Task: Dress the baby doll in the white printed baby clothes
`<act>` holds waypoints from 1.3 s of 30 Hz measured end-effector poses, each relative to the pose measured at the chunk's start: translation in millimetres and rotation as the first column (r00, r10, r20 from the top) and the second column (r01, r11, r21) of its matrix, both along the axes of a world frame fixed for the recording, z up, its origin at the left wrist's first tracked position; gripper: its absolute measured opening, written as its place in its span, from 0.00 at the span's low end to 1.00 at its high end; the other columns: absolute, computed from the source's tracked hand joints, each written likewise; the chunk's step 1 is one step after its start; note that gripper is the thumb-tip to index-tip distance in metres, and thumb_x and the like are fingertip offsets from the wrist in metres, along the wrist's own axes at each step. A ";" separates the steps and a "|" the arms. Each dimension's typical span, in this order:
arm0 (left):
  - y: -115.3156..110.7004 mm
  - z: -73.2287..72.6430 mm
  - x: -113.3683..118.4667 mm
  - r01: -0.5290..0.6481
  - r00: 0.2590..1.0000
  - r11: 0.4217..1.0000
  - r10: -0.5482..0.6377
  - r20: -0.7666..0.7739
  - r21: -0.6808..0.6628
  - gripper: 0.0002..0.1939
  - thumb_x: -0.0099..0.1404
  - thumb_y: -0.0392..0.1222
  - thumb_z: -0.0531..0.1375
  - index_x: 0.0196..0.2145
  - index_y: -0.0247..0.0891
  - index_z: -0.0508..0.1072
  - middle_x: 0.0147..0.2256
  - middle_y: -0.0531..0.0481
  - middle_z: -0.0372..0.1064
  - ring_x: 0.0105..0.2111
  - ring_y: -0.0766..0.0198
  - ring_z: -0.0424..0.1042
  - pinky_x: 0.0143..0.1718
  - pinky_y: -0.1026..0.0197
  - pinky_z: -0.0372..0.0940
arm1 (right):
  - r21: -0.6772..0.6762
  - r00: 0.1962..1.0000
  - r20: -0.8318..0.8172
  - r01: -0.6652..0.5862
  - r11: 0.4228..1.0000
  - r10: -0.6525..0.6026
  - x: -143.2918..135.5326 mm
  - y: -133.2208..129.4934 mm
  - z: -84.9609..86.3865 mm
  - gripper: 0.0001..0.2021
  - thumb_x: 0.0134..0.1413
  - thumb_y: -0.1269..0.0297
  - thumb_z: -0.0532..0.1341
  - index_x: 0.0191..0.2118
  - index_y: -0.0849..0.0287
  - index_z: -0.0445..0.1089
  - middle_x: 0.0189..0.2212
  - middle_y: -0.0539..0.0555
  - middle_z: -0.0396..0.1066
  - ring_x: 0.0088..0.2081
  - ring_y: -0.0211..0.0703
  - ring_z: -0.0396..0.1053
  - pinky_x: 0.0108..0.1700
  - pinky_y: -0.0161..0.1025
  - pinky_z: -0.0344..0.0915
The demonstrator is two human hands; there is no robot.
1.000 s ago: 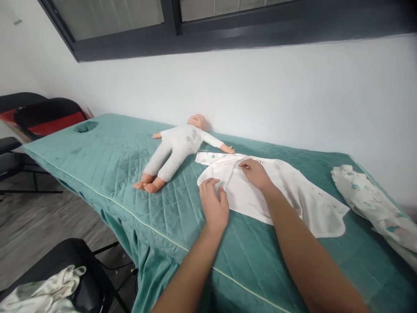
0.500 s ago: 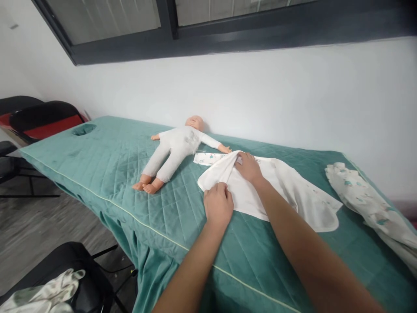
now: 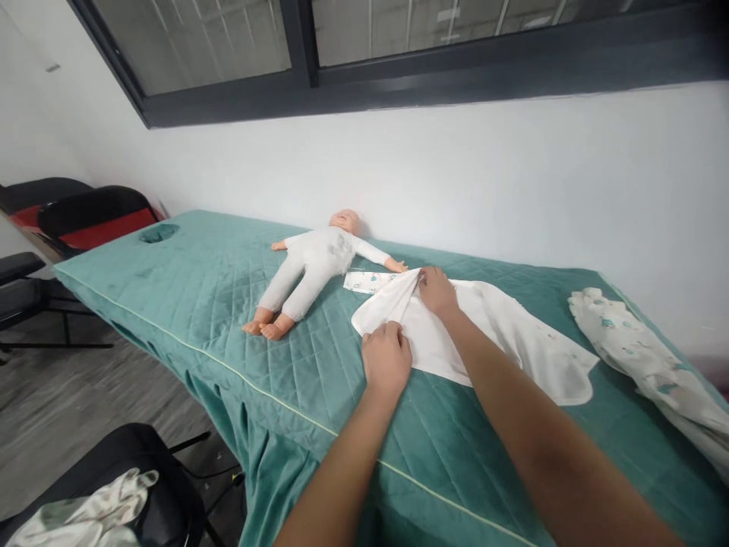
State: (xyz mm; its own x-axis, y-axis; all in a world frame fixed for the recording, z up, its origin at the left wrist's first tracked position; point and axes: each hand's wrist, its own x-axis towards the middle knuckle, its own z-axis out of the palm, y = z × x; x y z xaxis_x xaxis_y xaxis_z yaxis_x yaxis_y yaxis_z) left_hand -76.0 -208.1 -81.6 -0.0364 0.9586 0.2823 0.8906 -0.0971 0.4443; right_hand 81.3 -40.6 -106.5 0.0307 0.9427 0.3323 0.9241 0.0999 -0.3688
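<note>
A white baby garment (image 3: 490,311) lies spread on the green quilted bed cover, with a patterned sleeve showing at its far left. My left hand (image 3: 387,355) rests on the garment's near left edge, fingers curled together on the cloth. Farther back, my right hand (image 3: 437,292) pinches a raised fold near the garment's upper edge. Left of the garment a baby doll (image 3: 319,262) in a white suit lies on its back, one arm stretched toward the cloth.
A patterned cloth (image 3: 643,349) lies bunched at the bed's right side. The green bed (image 3: 216,281) stands against the wall under a window. Black and red chairs (image 3: 102,216) are at the left, and a black chair (image 3: 137,448) with cloth on it is at the lower left.
The view has shifted slightly, so the doll and bed appear a little lower and farther right. Both hands stay on the garment with almost the same hold.
</note>
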 end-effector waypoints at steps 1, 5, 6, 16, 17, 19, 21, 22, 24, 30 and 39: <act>0.1 0.1 -0.1 0.001 1.000 1.000 -0.001 0.001 -0.002 0.08 0.67 0.37 0.52 0.39 0.41 0.71 0.37 0.48 0.76 0.39 0.54 0.74 0.43 0.52 0.61 | 0.004 1.000 0.001 0.003 1.000 -0.003 0.5 -0.6 -0.1 0.15 0.64 0.70 0.47 0.50 0.60 0.66 0.46 0.62 0.68 0.47 0.53 0.66 0.46 0.45 0.62; 0.1 2.2 -0.8 -0.002 1.000 1.000 0.003 0.005 -0.028 0.09 0.67 0.37 0.52 0.40 0.41 0.72 0.37 0.48 0.76 0.39 0.55 0.74 0.43 0.53 0.60 | 0.019 1.000 0.026 -0.007 1.000 0.006 2.0 -4.0 -0.6 0.15 0.62 0.73 0.47 0.47 0.60 0.69 0.45 0.62 0.68 0.48 0.51 0.66 0.48 0.44 0.62; 0.2 2.7 -0.9 -0.007 1.000 0.999 0.008 0.007 -0.035 0.09 0.67 0.38 0.53 0.40 0.41 0.72 0.37 0.48 0.76 0.39 0.55 0.74 0.43 0.54 0.60 | 0.021 0.999 0.037 -0.016 1.000 0.015 2.0 -5.1 -0.8 0.15 0.62 0.73 0.47 0.46 0.61 0.70 0.45 0.63 0.69 0.48 0.52 0.66 0.48 0.44 0.62; 1.1 1.8 -1.5 -0.027 0.997 0.999 0.028 0.078 -0.018 0.10 0.67 0.38 0.52 0.39 0.43 0.73 0.36 0.50 0.78 0.38 0.55 0.75 0.41 0.56 0.58 | 0.014 0.959 0.185 -0.222 0.975 0.216 -4.7 -29.2 5.7 0.18 0.64 0.69 0.48 0.54 0.64 0.68 0.53 0.63 0.69 0.55 0.53 0.63 0.58 0.45 0.57; 1.1 2.0 -1.6 -0.032 0.996 0.999 0.033 0.087 -0.019 0.10 0.67 0.38 0.52 0.38 0.43 0.73 0.35 0.50 0.78 0.37 0.55 0.75 0.41 0.56 0.58 | 0.002 0.952 0.198 -0.239 0.971 0.234 -5.6 -33.4 7.5 0.19 0.65 0.68 0.47 0.56 0.64 0.67 0.55 0.63 0.68 0.56 0.52 0.62 0.59 0.45 0.57; 1.4 2.0 -2.1 -0.041 0.993 0.999 0.043 0.110 -0.018 0.10 0.67 0.38 0.52 0.39 0.43 0.74 0.35 0.50 0.78 0.37 0.56 0.75 0.40 0.57 0.58 | -0.027 0.940 0.221 -0.260 0.965 0.260 -7.5 -41.3 10.8 0.21 0.67 0.66 0.46 0.59 0.65 0.64 0.59 0.63 0.65 0.59 0.51 0.61 0.60 0.44 0.56; 1.8 1.4 -2.9 -0.046 0.989 0.999 0.047 0.142 -0.012 0.10 0.67 0.38 0.53 0.39 0.44 0.74 0.34 0.51 0.78 0.36 0.56 0.75 0.40 0.57 0.58 | -0.061 0.934 0.238 -0.260 0.964 0.267 -9.3 -47.5 13.0 0.23 0.68 0.63 0.44 0.62 0.65 0.60 0.62 0.63 0.62 0.61 0.51 0.59 0.62 0.45 0.55; 2.1 0.9 -3.3 -0.049 0.986 0.999 0.049 0.159 -0.009 0.11 0.67 0.38 0.53 0.40 0.44 0.75 0.34 0.51 0.78 0.36 0.56 0.75 0.40 0.57 0.58 | -0.080 0.932 0.245 -0.254 0.964 0.266 -10.2 -49.8 13.4 0.24 0.69 0.61 0.43 0.64 0.65 0.59 0.63 0.63 0.60 0.63 0.52 0.57 0.63 0.46 0.54; 2.5 0.0 -3.8 -0.055 0.980 0.999 0.054 0.190 -0.005 0.11 0.67 0.38 0.53 0.40 0.45 0.75 0.33 0.52 0.78 0.36 0.57 0.75 0.41 0.58 0.59 | -0.121 0.930 0.259 -0.236 0.964 0.260 -11.4 -52.5 12.7 0.27 0.69 0.57 0.43 0.66 0.66 0.55 0.66 0.64 0.55 0.66 0.53 0.52 0.65 0.50 0.51; 2.9 -2.6 -4.3 -0.062 0.970 0.998 0.060 0.236 -0.001 0.12 0.66 0.38 0.53 0.41 0.45 0.76 0.34 0.51 0.78 0.36 0.56 0.75 0.41 0.58 0.59 | -0.218 0.927 0.270 -0.206 0.954 0.262 -12.5 -55.9 9.2 0.33 0.68 0.51 0.42 0.70 0.67 0.46 0.70 0.62 0.44 0.70 0.54 0.43 0.67 0.53 0.46; 4.0 -6.3 -6.1 -0.067 0.963 0.997 0.071 0.261 -0.022 0.13 0.67 0.39 0.53 0.43 0.47 0.76 0.35 0.51 0.78 0.36 0.58 0.73 0.38 0.61 0.59 | -0.252 0.905 0.273 -0.261 0.932 0.327 -14.7 -75.6 13.8 0.34 0.68 0.49 0.41 0.70 0.69 0.46 0.70 0.62 0.42 0.70 0.54 0.40 0.68 0.52 0.45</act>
